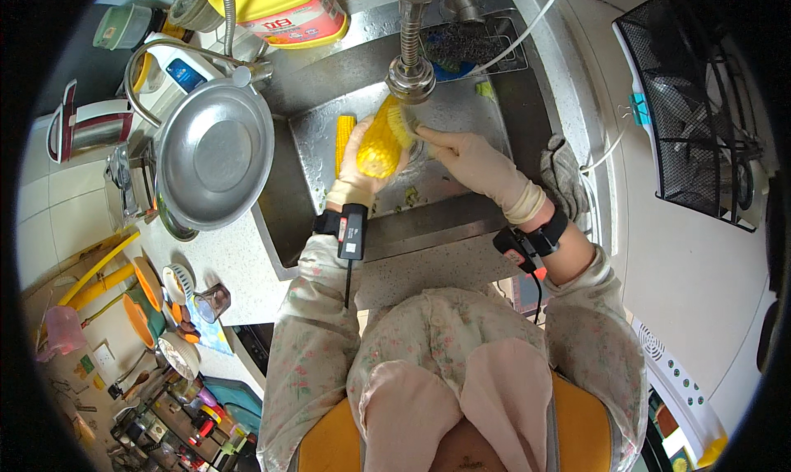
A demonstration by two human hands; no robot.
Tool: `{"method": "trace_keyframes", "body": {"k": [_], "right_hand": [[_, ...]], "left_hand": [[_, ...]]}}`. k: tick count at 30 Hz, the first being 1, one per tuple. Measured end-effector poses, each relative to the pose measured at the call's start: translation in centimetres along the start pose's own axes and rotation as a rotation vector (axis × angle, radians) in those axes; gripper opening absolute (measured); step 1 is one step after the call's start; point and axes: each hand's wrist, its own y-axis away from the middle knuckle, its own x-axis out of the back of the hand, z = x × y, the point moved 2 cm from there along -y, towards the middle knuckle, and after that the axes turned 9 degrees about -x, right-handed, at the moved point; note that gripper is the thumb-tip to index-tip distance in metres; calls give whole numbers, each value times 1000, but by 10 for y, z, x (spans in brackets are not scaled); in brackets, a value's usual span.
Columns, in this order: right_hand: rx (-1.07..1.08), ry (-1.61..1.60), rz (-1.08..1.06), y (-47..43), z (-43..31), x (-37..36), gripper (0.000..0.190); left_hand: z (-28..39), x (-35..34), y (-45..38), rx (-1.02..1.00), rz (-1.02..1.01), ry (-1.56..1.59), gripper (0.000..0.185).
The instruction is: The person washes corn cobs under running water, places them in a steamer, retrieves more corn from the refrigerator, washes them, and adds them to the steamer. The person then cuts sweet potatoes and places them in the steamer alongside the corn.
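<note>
Over the stainless steel sink point(454, 191), my left hand point(360, 163), in a pale glove, is closed round an ear of yellow corn point(380, 147) below the faucet head point(411, 80). My right hand point(473, 163), gloved too, holds a small brush point(403, 126) by its handle, with the yellow-green bristles against the ear's right side. Part of the brush handle is hidden by my fingers. Another piece of corn point(343, 139) lies in the sink, just left of my left hand. Green scraps point(411, 195) lie on the sink floor.
A metal bowl point(216, 154) stands left of the sink. Behind are a yellow-lidded tub point(290, 12) and a drain rack point(516, 39) with a dark scouring pad. A grey cloth point(563, 175) hangs over the right edge; a black mesh basket point(686, 107) stands farther right.
</note>
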Motion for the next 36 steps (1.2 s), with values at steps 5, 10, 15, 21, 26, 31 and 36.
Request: {"method": "trace_keyframes", "body": {"k": [5,10,15,21,26,31,36], "right_hand": [[-124,141,98,-19,2,8,35],[-90,315,165,-10,0,13,36],[-98,353,146,11,29,-5,36],[-260,606,80,-16,74,-15,48],[-340,-671,-153,-31,65,-42,58],[-577,-965,-193,-44,49,-54,52],[-707,-1690,-421,-54,36,-49,52]], "left_hand": [[6,-1,15,18,-66,-130,56],[2,-1,28,4,-41,-200,56],[4,2,18,-51,77,-396,44],[-17,-1,-4,-126,138,-410,40],[-27,2,-8,-591,-133,-1630,48],[26,60,-35,-368,87,-1769,58],[67,147,-46,-297,587,-2091,72]]}}
